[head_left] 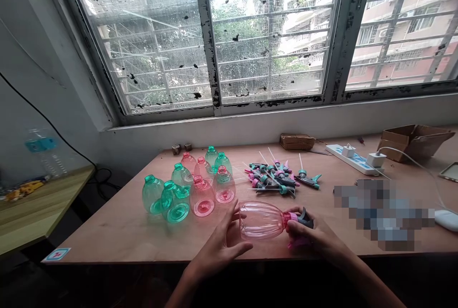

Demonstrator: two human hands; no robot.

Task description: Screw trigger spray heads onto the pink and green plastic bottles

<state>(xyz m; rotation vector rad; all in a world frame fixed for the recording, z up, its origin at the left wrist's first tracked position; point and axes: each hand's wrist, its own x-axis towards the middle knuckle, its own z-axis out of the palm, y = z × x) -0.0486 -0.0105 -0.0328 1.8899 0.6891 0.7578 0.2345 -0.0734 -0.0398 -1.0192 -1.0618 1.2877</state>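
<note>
A clear pink spray bottle [263, 220] lies sideways in the air near the table's front edge, its neck pointing right. My right hand [313, 231] is closed around its pink and grey trigger sprayer head [298, 218] at the neck. At the bottle's base is my left hand [225, 238], thumb and fingers spread apart; whether its fingertips touch the base I cannot tell. To the left stand several headless green bottles [177, 203] and pink bottles [202, 197]. Beyond the held bottle lies a pile of loose trigger sprayer heads [274, 176] with thin tubes.
A white power strip [354, 159] with chargers sits at the back right, beside an open cardboard box [413, 143]. Against the wall is a small brown package [296, 141]. A blurred patch [386, 215] covers something at right, near a white mouse [447, 219].
</note>
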